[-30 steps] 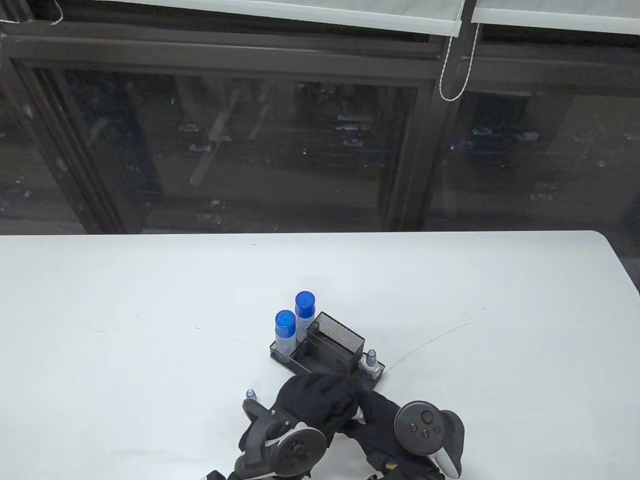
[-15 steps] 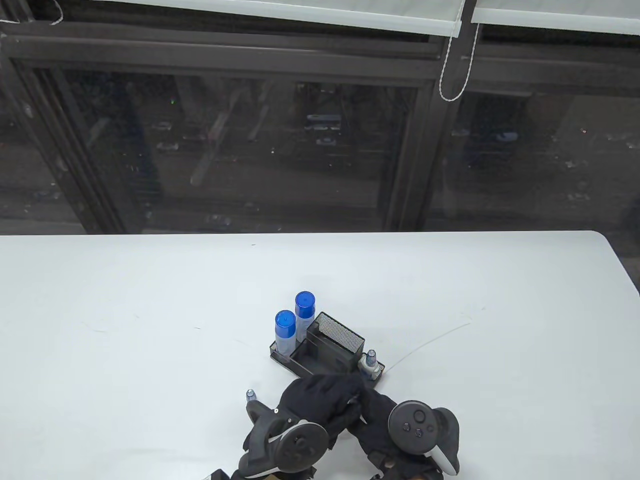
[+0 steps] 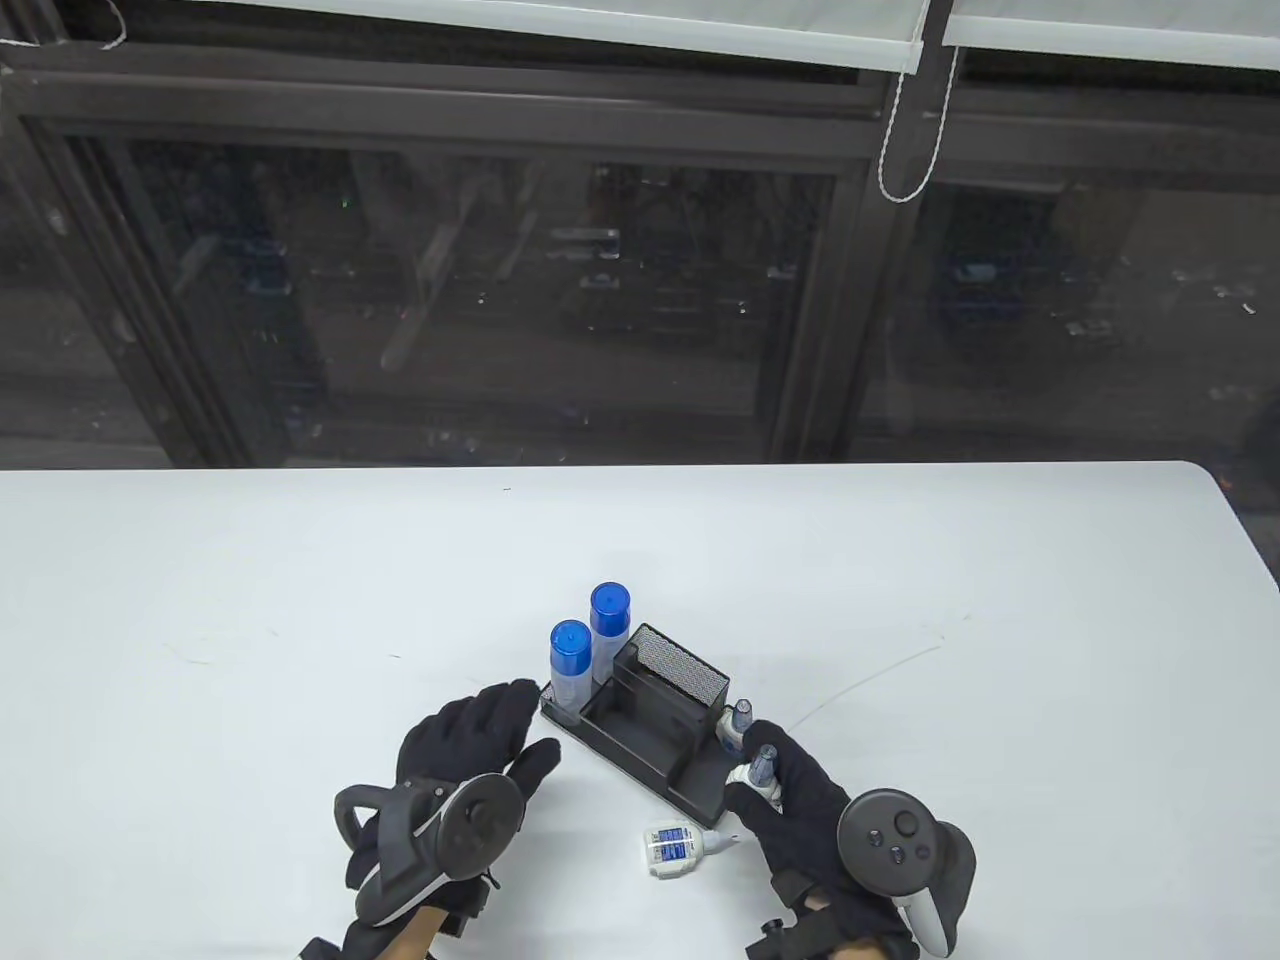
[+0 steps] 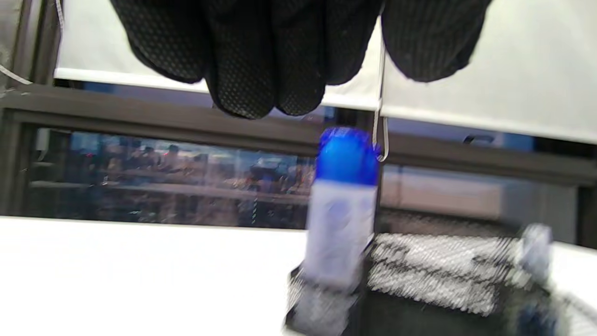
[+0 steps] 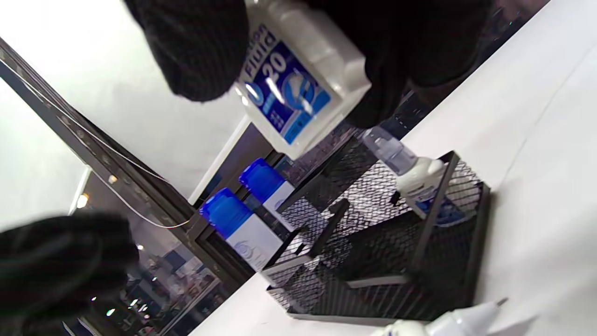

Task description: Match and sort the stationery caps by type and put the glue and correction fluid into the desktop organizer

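In the table view the left hand point(image 3: 470, 740) hovered with fingers spread and empty just left of the black mesh desktop organizer point(image 3: 655, 725), which held two blue-capped glue sticks point(image 3: 570, 672) at its left end and one correction fluid bottle point(image 3: 738, 725) at its right end, while the right hand point(image 3: 795, 800) gripped a second correction fluid bottle point(image 3: 762, 772) just beside that end and an uncapped third one point(image 3: 680, 845) lay on the white worktop point(image 3: 250, 600). The left wrist view, blurred, showed straight fingertips point(image 4: 261, 60) above a glue stick point(image 4: 343, 205). In the right wrist view the fingers point(image 5: 196, 46) clamped the labelled bottle point(image 5: 294, 79) above the organizer point(image 5: 382, 261).
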A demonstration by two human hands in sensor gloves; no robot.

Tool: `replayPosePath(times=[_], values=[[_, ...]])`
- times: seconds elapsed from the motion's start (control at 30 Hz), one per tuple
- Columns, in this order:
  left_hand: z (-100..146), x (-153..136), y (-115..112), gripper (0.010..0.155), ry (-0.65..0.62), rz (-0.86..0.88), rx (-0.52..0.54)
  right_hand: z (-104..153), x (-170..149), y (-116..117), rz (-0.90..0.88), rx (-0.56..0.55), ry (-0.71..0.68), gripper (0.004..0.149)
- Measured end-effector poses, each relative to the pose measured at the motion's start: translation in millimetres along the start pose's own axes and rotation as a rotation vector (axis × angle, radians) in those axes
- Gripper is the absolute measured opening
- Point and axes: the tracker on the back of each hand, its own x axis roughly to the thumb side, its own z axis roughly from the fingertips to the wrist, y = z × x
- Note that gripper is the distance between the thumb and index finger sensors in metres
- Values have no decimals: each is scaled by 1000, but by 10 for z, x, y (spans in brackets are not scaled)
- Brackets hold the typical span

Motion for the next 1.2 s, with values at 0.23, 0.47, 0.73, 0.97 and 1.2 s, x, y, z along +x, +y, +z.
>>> replayPosePath(times=[0.23, 0.47, 0.73, 0.97, 1.2], values=[[71, -123, -241, 59, 27, 23, -58, -18, -11, 30, -30, -29, 36, 55], [134, -127, -270, 59, 7, 42, -85, -197, 231, -81, 157, -115, 6, 56], [164, -123, -260, 59, 8, 68, -89, -520, 148, 173, 255, 40, 80, 51], [170, -97, -261, 58, -8, 67, -106, -590, 24, 361, 371, 13, 71, 52], [182, -83, -273, 59, -16, 60, -104, -540, 64, 398, 479, -41, 39, 53]])
